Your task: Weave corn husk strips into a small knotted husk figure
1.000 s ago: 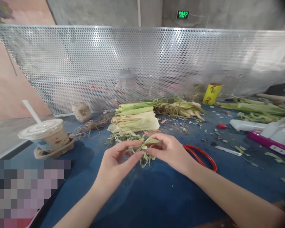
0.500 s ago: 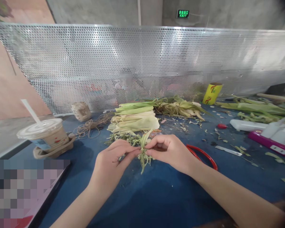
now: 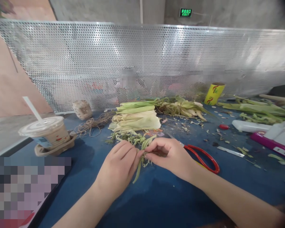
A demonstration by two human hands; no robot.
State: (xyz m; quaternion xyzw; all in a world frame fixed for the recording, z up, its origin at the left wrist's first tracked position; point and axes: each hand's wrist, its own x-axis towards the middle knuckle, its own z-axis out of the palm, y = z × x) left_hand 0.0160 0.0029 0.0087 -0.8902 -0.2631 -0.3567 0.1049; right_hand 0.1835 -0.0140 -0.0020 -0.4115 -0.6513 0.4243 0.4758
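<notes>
1. Head view: both hands meet over the blue counter (image 3: pixel 156 202), low and centre. The left hand (image 3: pixel 120 164) and right hand (image 3: pixel 171 155) each pinch the same small bundle of husk strips (image 3: pixel 142 155) between thumb and fingertips; the fingers are curled in, not spread.
2. The bundle sits directly between the two hands, touching both. Its long axis runs roughly away from the person and toward them, slightly tilted: green tips point up toward the husk pile, and one loose strip trails down toward the near edge. Neither hand is clearly nearer; the pinch points almost touch.
3. Just beyond the bundle lies a stack of flattened corn husks (image 3: pixel 135 118), with a looser heap of husks (image 3: pixel 180 107) behind and to its right.
4. Red-handled scissors (image 3: pixel 201 155) lie just beside the right hand's wrist, on the counter.
5. Containers: a lidded drink cup (image 3: pixel 46 131) with a straw, holding a pale drink, stands in a cardboard carrier well to the left. A yellow cylinder (image 3: pixel 213 93) stands at the mesh screen; its contents cannot be told.
6. A coil of twine (image 3: pixel 92 123) lies left of the husk stack.
</notes>
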